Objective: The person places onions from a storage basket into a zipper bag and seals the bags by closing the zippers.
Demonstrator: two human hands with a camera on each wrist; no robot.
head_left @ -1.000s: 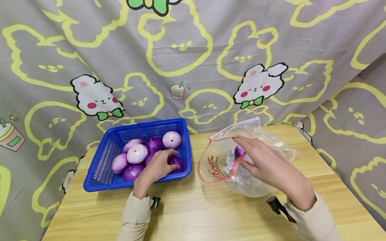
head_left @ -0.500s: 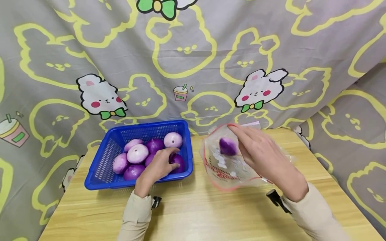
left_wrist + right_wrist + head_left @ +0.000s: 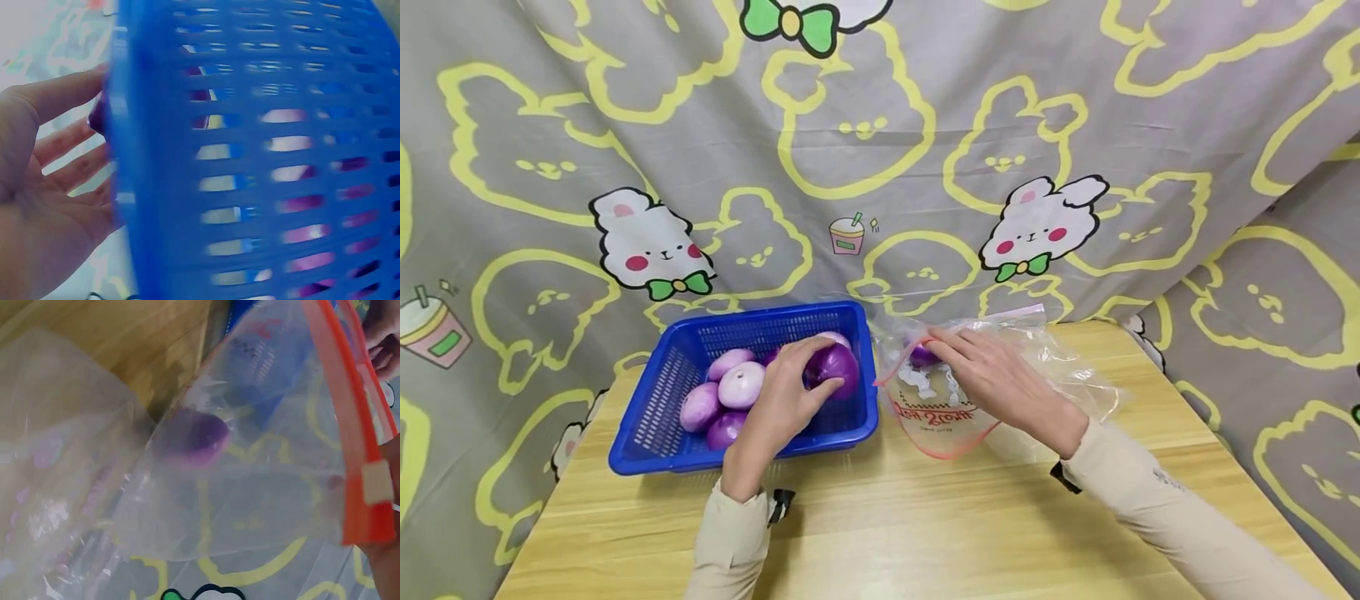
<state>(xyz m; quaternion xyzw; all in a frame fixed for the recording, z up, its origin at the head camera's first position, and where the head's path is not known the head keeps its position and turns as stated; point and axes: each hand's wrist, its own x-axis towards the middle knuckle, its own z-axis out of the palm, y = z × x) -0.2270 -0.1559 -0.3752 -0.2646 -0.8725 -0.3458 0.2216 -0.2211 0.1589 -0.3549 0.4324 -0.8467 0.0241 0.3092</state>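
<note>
A dark purple onion [image 3: 838, 372] is gripped between the thumb and fingers of my left hand [image 3: 779, 406], raised over the right end of the blue basket [image 3: 842, 436]. Seen from the left wrist, the basket wall [image 3: 162, 156] hides most of that onion [image 3: 97, 117]. My right hand [image 3: 1007, 385] holds the rim of a clear zip bag [image 3: 942, 433], its mouth spread toward the basket. Inside the bag lies another purple onion [image 3: 922, 357], which the right wrist view shows through the plastic. The bag's red zip strip [image 3: 344, 412] runs beside the right hand.
Several more purple and pale onions [image 3: 742, 384] lie in the basket. Both containers stand on a wooden table [image 3: 880, 517]. A grey patterned curtain [image 3: 895, 200] hangs right behind them. Loose clear plastic [image 3: 1078, 367] spreads to the right of the right hand.
My left hand has lifted the onion from among the others. My right hand has shifted left with the bag's rim, bringing the mouth close to the basket; the onion inside moved left too.
</note>
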